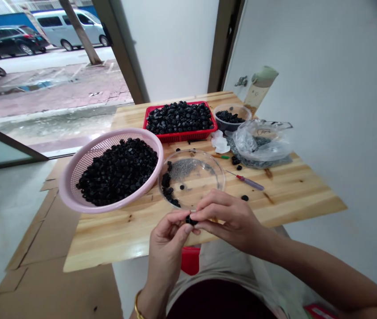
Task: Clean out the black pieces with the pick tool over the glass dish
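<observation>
My left hand (pixel 166 243) and my right hand (pixel 231 219) meet at the table's near edge, fingertips pinched together on one small black round part (pixel 190 219). Just beyond them stands a clear shallow bowl (pixel 208 195) with a few black parts along its left side and a heap of tiny grey metal pieces (pixel 183 167). To its left a pink basket (pixel 72 186) is heaped with black parts.
A red basket (pixel 182 136) of black parts sits at the back of the wooden table (pixel 295 195), beside a small clear tub (pixel 231 116), a plastic bag (pixel 261 141) and a tall bottle (pixel 260 88). A red-handled tool (pixel 246 180) and loose black parts lie right of the bowl.
</observation>
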### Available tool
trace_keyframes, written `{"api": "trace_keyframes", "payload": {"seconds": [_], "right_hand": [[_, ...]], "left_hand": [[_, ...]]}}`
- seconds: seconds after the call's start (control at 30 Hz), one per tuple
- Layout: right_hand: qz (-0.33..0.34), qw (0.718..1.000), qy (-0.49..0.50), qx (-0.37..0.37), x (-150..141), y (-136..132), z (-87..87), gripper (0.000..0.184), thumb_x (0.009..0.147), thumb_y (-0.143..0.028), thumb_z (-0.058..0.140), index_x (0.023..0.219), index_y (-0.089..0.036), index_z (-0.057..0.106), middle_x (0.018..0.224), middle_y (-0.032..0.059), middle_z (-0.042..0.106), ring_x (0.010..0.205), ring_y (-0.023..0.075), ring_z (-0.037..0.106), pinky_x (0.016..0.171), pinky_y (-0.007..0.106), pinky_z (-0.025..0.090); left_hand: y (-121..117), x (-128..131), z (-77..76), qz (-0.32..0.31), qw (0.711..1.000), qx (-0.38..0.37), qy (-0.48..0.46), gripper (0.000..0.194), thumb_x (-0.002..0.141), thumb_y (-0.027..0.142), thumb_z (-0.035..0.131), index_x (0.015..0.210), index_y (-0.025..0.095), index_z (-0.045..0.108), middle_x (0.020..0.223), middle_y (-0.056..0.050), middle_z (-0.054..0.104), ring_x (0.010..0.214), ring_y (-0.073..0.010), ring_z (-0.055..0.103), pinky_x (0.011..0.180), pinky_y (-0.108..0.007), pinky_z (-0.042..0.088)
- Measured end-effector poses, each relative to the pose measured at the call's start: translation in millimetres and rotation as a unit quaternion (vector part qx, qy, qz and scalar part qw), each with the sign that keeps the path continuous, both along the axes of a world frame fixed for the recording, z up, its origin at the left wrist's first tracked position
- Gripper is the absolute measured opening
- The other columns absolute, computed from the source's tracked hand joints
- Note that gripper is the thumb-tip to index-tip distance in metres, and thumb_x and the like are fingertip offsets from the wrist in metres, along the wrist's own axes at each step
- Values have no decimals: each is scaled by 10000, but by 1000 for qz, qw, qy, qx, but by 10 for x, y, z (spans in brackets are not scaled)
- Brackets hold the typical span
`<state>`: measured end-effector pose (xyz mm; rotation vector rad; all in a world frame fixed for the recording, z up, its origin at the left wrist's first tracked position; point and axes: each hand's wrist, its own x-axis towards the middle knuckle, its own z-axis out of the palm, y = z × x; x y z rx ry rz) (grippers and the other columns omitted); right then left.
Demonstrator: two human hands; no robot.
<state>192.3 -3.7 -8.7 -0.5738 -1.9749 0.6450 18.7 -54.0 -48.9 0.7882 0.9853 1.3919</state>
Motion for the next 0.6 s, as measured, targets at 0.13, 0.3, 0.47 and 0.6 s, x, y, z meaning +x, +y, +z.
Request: {"api": "trace_keyframes", "payload": {"seconds": [0.13,0.3,0.47,0.6], "right_hand": [[33,999,15,-41,0,32,-7,71,970,-231,687,965,-176,731,891,65,727,812,155,665,757,270,550],[67,990,42,-117,14,48,-12,81,950,-255,718,936,-181,747,884,62,734,807,152,667,678,247,532],[112,969,61,-212,39,35,-34,127,920,-287,756,878,-168,741,851,53,706,689,116,580,538,214,412],[146,907,83,-387,71,45,-43,304,778,-343,876,854,-167,640,757,-21,583,591,81,444,480,194,314]], "left_hand": [[6,-27,3,-18,1000,10,-5,142,765,266,839,900,243,803,882,-27,766,713,-139,706,699,-255,595],[-6,-36,-38,-45,999,12,-14,146,768,288,837,911,283,806,889,-15,762,664,-137,694,659,-271,597],[-25,-76,4,-66,995,61,45,129,819,239,792,937,290,807,914,-27,762,787,-149,700,723,-242,569],[-14,-116,111,-94,980,134,111,190,844,203,767,994,316,794,923,-28,757,908,-168,680,815,-251,534]]}}
